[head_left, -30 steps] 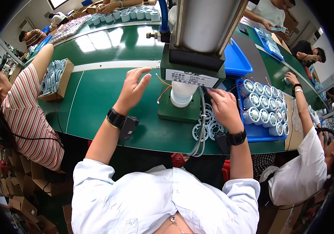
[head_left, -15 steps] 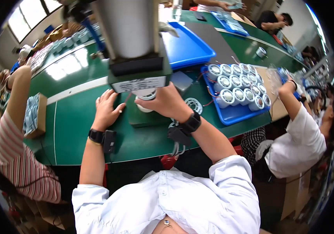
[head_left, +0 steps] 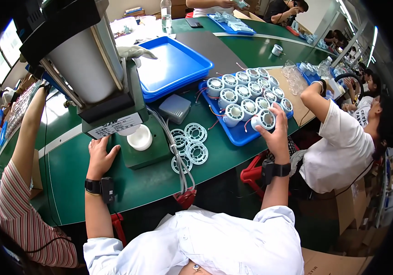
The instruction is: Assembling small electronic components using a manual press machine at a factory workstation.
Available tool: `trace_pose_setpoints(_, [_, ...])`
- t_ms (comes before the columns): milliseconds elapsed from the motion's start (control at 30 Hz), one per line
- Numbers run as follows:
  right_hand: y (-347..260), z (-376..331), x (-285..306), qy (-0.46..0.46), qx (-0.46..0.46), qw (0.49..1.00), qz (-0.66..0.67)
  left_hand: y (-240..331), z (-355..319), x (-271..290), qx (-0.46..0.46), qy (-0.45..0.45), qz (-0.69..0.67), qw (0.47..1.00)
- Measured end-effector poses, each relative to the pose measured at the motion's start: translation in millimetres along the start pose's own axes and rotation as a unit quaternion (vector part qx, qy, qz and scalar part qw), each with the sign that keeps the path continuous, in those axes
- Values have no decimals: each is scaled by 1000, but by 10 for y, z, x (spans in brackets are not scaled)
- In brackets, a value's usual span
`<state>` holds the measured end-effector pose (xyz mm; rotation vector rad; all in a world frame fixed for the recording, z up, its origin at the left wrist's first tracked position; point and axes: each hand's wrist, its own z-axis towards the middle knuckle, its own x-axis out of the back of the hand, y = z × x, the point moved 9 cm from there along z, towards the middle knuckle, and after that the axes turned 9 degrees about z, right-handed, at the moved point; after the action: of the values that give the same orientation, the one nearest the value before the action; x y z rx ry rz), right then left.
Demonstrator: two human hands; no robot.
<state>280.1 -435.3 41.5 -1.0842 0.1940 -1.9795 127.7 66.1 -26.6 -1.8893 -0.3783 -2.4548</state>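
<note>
My right hand (head_left: 276, 136) is closed round a white cylindrical motor part (head_left: 265, 120), its slotted ring-shaped end facing up. It holds the part at the near edge of a blue tray (head_left: 239, 141) filled with several similar white cylinders with red wires. My left hand (head_left: 100, 158) rests on the green table, fingers stretched and thumb apart, holding nothing. Beside it stands a bench press (head_left: 86, 68) with a white round cup (head_left: 140, 138) on its green base (head_left: 148, 156). The fingertips of my left hand lie close to the press head.
Several pale slotted rings (head_left: 196, 152) lie right of the press, beside grey cables (head_left: 178, 158). Behind them are a translucent box (head_left: 175, 108) and stacked blue trays (head_left: 169, 57). Co-workers sit at left and right; a white-sleeved person's arm (head_left: 318, 101) reaches near the tray.
My right hand has left the press and moved right to the tray, where it grips a motor part. My left hand stays by the press. The view has shifted rightward.
</note>
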Motion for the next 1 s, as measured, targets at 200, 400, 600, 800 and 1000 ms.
trace_pose_setpoints(200, [393, -76, -203, -34, 13, 969, -243, 37, 11, 48, -7, 21, 7, 1000])
trace_pose_setpoints(400, [-492, 178, -387, -12, 33, 989, 146, 75, -14, 120, 14, 40, 29, 999])
trace_pose_setpoints(600, [-1266, 318, -1256, -234, 98, 919, 302, -36, -6, -79, 27, -17, 1, 999])
trace_pose_setpoints(800, [-1065, 312, -1645, -243, 54, 936, 250, 12, -57, -83, 49, -2, 38, 998])
trace_pose_setpoints(1000, [-1055, 287, -1669, -258, 26, 935, 240, 235, -39, -178, 9, -14, 62, 998])
